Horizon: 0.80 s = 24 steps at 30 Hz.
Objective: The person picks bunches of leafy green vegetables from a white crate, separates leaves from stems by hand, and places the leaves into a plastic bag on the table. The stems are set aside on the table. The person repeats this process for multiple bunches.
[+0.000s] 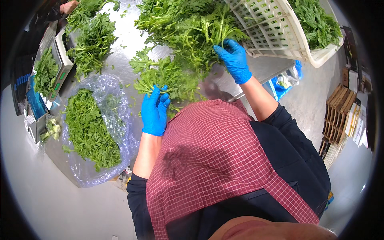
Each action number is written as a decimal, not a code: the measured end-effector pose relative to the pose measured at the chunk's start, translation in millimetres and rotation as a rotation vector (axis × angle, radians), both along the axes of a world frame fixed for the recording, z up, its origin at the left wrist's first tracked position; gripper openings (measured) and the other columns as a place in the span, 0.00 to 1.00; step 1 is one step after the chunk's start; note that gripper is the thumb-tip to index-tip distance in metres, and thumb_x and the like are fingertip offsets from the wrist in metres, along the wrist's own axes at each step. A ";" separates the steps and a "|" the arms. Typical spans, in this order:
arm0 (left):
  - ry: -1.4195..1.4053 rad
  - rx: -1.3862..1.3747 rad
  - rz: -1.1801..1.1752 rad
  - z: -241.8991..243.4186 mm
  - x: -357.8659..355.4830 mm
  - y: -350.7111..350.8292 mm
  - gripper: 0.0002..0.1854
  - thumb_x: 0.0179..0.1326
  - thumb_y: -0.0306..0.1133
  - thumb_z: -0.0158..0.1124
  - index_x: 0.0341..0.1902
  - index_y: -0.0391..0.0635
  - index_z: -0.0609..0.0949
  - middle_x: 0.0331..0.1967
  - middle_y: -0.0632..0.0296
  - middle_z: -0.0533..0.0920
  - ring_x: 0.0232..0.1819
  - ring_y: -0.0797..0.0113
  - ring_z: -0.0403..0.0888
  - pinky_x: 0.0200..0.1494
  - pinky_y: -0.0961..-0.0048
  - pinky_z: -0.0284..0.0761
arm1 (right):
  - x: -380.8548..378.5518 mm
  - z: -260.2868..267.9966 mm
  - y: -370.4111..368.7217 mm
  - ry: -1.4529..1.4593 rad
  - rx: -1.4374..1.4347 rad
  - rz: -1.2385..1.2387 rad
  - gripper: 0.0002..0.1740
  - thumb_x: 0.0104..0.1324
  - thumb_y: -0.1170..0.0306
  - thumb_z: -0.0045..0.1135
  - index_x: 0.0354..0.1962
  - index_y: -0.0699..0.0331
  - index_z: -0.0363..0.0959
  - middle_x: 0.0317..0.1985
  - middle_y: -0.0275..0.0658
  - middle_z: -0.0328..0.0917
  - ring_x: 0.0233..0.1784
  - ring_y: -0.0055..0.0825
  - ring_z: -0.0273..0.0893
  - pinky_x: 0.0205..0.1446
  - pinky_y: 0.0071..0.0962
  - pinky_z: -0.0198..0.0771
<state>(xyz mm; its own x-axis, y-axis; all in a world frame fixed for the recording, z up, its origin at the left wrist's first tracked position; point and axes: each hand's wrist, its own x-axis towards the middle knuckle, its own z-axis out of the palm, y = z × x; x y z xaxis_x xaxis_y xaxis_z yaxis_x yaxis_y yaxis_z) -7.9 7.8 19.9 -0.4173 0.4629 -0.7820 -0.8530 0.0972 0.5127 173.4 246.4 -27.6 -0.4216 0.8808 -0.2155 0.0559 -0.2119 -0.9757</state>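
Note:
Blue gloves cover both hands. My left hand (155,111) has its fingertips around the stems of a small bunch of chrysanthemum greens (168,76), low over the metal table and close to my checked apron. At the edge of a large heap of the same greens (192,33), my right hand (235,63) pinches a stem between thumb and fingers. To the left of my left hand lies a clear plastic bag (129,129), opened out, with a mass of cut greens (90,129) in it.
A white plastic crate (270,33) of greens stands tilted at upper right. Left, a digital scale (61,64) carries greens (46,72); another pile (93,45) lies beside it. Another person's hand (69,6) is at upper left. Wooden crates (339,111) stand at far right.

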 end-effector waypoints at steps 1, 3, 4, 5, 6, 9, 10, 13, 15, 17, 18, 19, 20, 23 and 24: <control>0.020 0.049 -0.025 1.8 -1.6 1.6 0.14 0.69 0.35 0.60 0.54 0.46 0.75 0.46 0.56 0.83 0.37 0.71 0.81 0.41 0.73 0.78 | -0.7 5.1 -4.5 -0.019 -0.041 0.004 0.12 0.62 0.70 0.66 0.43 0.63 0.77 0.36 0.31 0.80 0.37 0.16 0.74 0.40 0.18 0.72; 0.054 0.087 -0.047 5.5 -4.6 6.1 0.15 0.69 0.35 0.60 0.55 0.46 0.74 0.46 0.55 0.82 0.38 0.70 0.81 0.41 0.73 0.78 | -5.9 15.6 -14.2 0.132 -0.070 0.104 0.12 0.64 0.73 0.63 0.45 0.64 0.76 0.39 0.34 0.81 0.38 0.16 0.76 0.38 0.17 0.73; 0.065 0.084 -0.047 7.9 -5.5 7.3 0.15 0.69 0.35 0.60 0.56 0.46 0.74 0.46 0.55 0.82 0.38 0.70 0.81 0.42 0.73 0.78 | -8.9 20.4 -19.1 0.131 -0.106 0.145 0.11 0.66 0.75 0.60 0.46 0.65 0.76 0.40 0.35 0.81 0.36 0.17 0.77 0.36 0.17 0.75; 0.079 0.086 -0.048 9.3 -6.6 9.9 0.15 0.69 0.35 0.60 0.56 0.46 0.73 0.46 0.55 0.82 0.38 0.70 0.81 0.42 0.72 0.78 | -12.6 24.0 -23.0 0.176 -0.114 0.200 0.11 0.67 0.77 0.58 0.47 0.65 0.75 0.40 0.36 0.82 0.35 0.18 0.78 0.33 0.17 0.76; 0.093 0.092 -0.048 10.1 -8.2 12.9 0.15 0.69 0.35 0.60 0.56 0.46 0.73 0.46 0.55 0.82 0.38 0.70 0.81 0.42 0.72 0.79 | -16.2 26.1 -26.2 0.139 -0.188 0.191 0.12 0.68 0.76 0.57 0.49 0.65 0.74 0.40 0.37 0.82 0.35 0.20 0.79 0.34 0.19 0.76; 0.083 0.163 -0.058 10.6 -9.5 17.7 0.15 0.68 0.35 0.61 0.55 0.45 0.75 0.48 0.55 0.82 0.41 0.69 0.80 0.47 0.71 0.78 | -23.6 23.3 -28.1 0.016 -0.390 0.217 0.12 0.68 0.73 0.58 0.48 0.65 0.74 0.39 0.38 0.82 0.32 0.21 0.78 0.33 0.20 0.75; 0.068 0.143 -0.059 9.5 -9.7 19.4 0.15 0.67 0.34 0.61 0.55 0.45 0.75 0.47 0.56 0.82 0.41 0.68 0.80 0.47 0.70 0.78 | -23.5 20.4 -27.7 -0.022 -0.429 0.243 0.12 0.67 0.70 0.59 0.47 0.64 0.75 0.37 0.38 0.81 0.29 0.20 0.77 0.32 0.21 0.73; 0.045 0.113 -0.073 6.6 -7.2 20.9 0.15 0.66 0.32 0.62 0.55 0.44 0.75 0.46 0.56 0.82 0.41 0.67 0.80 0.47 0.70 0.78 | -23.8 9.0 -27.9 0.048 -0.527 0.155 0.11 0.67 0.69 0.59 0.46 0.64 0.75 0.33 0.38 0.80 0.26 0.19 0.75 0.29 0.19 0.71; 0.053 0.060 -0.096 5.2 -5.0 23.0 0.15 0.65 0.30 0.63 0.54 0.44 0.75 0.46 0.56 0.82 0.41 0.67 0.80 0.47 0.70 0.78 | -21.5 3.8 -28.6 -0.046 -0.301 0.087 0.12 0.67 0.68 0.60 0.45 0.64 0.76 0.29 0.36 0.79 0.26 0.18 0.74 0.27 0.19 0.71; 0.067 0.039 -0.094 5.1 -2.6 27.5 0.16 0.63 0.29 0.64 0.54 0.43 0.75 0.44 0.57 0.82 0.40 0.68 0.80 0.46 0.70 0.78 | -17.2 1.6 -25.8 -0.088 -0.064 0.042 0.13 0.67 0.65 0.61 0.45 0.64 0.76 0.28 0.35 0.79 0.27 0.18 0.75 0.28 0.20 0.71; 0.069 0.019 -0.094 5.8 -0.9 30.4 0.17 0.63 0.28 0.65 0.54 0.43 0.75 0.44 0.57 0.82 0.40 0.68 0.80 0.46 0.70 0.78 | -13.6 1.5 -22.7 -0.097 0.050 0.026 0.14 0.66 0.63 0.61 0.44 0.64 0.77 0.28 0.35 0.80 0.27 0.19 0.76 0.31 0.21 0.72; 0.105 0.018 -0.116 6.0 -0.4 36.5 0.17 0.62 0.28 0.65 0.55 0.43 0.75 0.43 0.58 0.82 0.40 0.68 0.81 0.45 0.71 0.78 | -11.6 0.8 -18.8 -0.135 0.146 0.005 0.16 0.66 0.61 0.62 0.43 0.64 0.78 0.28 0.35 0.81 0.28 0.21 0.77 0.33 0.23 0.72; 0.140 0.017 -0.138 5.6 -0.9 44.9 0.18 0.62 0.29 0.65 0.55 0.42 0.75 0.42 0.59 0.82 0.40 0.68 0.81 0.44 0.71 0.78 | -5.7 1.7 -11.8 -0.321 0.206 0.088 0.18 0.64 0.60 0.63 0.45 0.65 0.77 0.27 0.36 0.82 0.29 0.20 0.78 0.35 0.23 0.73; 0.313 0.024 -0.261 1.2 -2.1 81.8 0.18 0.61 0.31 0.67 0.53 0.41 0.76 0.39 0.60 0.82 0.38 0.69 0.81 0.41 0.71 0.78 | 5.1 -1.2 -1.6 -0.410 0.189 0.250 0.12 0.65 0.66 0.64 0.40 0.66 0.79 0.25 0.29 0.76 0.26 0.13 0.69 0.29 0.17 0.67; 0.392 0.023 -0.328 -1.7 -1.7 95.8 0.17 0.61 0.32 0.67 0.52 0.40 0.77 0.39 0.59 0.82 0.38 0.69 0.81 0.41 0.72 0.78 | 3.4 -4.7 2.9 -0.607 0.261 0.281 0.12 0.64 0.65 0.65 0.37 0.67 0.80 0.26 0.28 0.76 0.27 0.12 0.68 0.30 0.17 0.65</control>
<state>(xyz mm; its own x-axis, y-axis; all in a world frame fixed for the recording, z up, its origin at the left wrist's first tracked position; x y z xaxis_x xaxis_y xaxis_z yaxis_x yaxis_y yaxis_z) -9.6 103.7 18.2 -0.5071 0.6338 -0.5841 -0.5231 0.3122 0.7930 176.8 249.2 -32.3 -0.5130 0.8112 -0.2808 0.6229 0.1267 -0.7720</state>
